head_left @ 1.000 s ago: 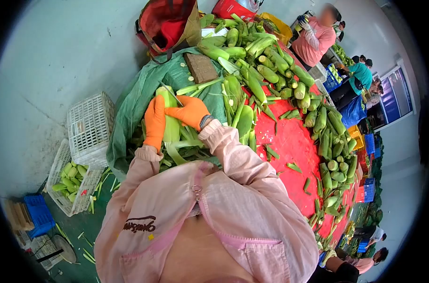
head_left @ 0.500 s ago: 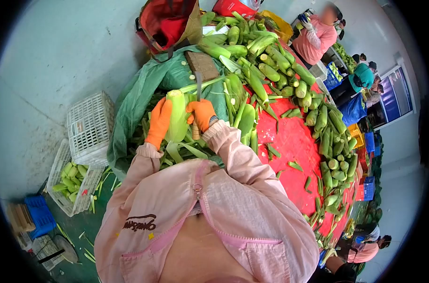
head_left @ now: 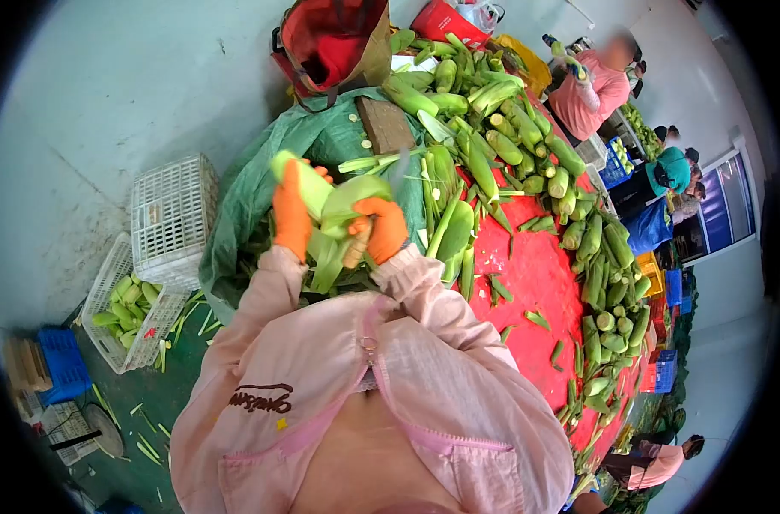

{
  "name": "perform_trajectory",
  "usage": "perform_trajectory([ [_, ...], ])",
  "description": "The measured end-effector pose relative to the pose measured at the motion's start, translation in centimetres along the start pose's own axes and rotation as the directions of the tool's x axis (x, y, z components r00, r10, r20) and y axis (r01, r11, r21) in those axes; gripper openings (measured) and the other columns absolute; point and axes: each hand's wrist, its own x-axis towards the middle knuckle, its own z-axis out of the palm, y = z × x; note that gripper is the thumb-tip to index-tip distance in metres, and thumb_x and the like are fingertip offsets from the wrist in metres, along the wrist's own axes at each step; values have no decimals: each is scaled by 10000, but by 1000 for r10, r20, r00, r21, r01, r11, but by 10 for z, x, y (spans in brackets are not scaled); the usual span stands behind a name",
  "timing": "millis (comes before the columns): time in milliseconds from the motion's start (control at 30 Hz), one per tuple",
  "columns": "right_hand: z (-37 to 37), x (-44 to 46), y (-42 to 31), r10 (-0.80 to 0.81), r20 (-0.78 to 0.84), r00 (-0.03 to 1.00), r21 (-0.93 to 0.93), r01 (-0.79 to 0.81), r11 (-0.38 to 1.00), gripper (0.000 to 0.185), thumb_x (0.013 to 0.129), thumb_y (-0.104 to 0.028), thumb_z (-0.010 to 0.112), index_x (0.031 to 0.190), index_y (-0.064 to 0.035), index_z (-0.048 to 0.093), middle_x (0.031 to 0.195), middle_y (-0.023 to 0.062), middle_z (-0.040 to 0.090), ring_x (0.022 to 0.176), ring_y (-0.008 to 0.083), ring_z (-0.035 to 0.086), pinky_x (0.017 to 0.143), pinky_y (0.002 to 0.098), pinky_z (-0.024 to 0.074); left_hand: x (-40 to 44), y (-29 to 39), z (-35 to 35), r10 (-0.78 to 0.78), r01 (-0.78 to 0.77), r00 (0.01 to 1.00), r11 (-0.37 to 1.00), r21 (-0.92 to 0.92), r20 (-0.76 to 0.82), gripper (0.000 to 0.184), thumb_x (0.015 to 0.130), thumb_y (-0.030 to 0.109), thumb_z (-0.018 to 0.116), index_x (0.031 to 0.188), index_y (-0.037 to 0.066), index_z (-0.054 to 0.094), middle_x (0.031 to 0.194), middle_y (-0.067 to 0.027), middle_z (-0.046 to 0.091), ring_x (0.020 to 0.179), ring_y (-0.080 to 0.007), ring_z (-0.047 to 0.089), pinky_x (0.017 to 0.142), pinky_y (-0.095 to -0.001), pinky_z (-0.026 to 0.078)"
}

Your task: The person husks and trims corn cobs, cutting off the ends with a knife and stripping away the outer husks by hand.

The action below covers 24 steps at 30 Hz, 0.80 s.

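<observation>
My left hand, in an orange glove, is wrapped round an ear of corn that leans up to the left. A broad green husk leaf folds away from the ear toward my right hand, also gloved in orange. That hand is closed on a knife with a wooden handle; its blade is blurred, pointing up past the fingers. Whether the fingers also pinch the leaf I cannot tell. Beyond my hands a wooden block lies on a green sack.
Unhusked corn is heaped along a red surface to the right. At left stand a white crate and another crate holding peeled ears. A tote bag sits behind the sack. A co-worker in pink stands at upper right.
The ear has tipped from upright to a leftward lean, and a husk leaf now hangs away from it on the right. The view has shifted slightly.
</observation>
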Motion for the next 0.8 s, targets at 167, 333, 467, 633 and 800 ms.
perform_trajectory([
  [167,-68,1,-25,-181,-212,960,-110,160,981,159,763,-115,631,853,11,596,656,87,569,470,193,525,459,323,473,33,34,-47,53,-95,981,971,-220,-187,697,908,588,551,1271,-3,478,1157,-224,621,1033,-358,624,912,-462,496],
  [333,-52,21,-34,-165,-202,966,-624,3,782,391,796,-275,750,1045,11,659,743,74,633,533,164,575,470,298,474,-8,46,-8,-30,-23,939,989,148,343,844,903,616,532,1452,3,345,1295,-210,563,1115,-321,599,937,-420,485],
  [467,14,-16,-63,-184,122,975,-788,209,579,571,769,-360,779,1234,-55,649,923,85,710,763,160,657,602,279,518,-26,42,15,-109,35,883,985,167,456,833,912,595,537,1457,-5,344,1323,-214,547,1128,-286,600,947,-392,482],
  [633,37,-14,-52,-172,290,941,-881,333,335,374,752,-323,763,954,-16,695,845,81,683,745,151,647,693,292,530,-33,32,20,-185,44,843,959,279,505,890,883,601,585,1478,-2,311,1286,-115,564,1098,-193,584,961,-338,474],
  [800,24,-3,-49,73,199,977,-712,93,696,236,744,-189,706,883,-7,650,702,49,586,537,138,581,460,282,468,-28,18,-2,-241,72,841,937,341,484,815,914,578,555,1465,12,353,1208,-80,597,1031,-172,604,901,-327,501],
])
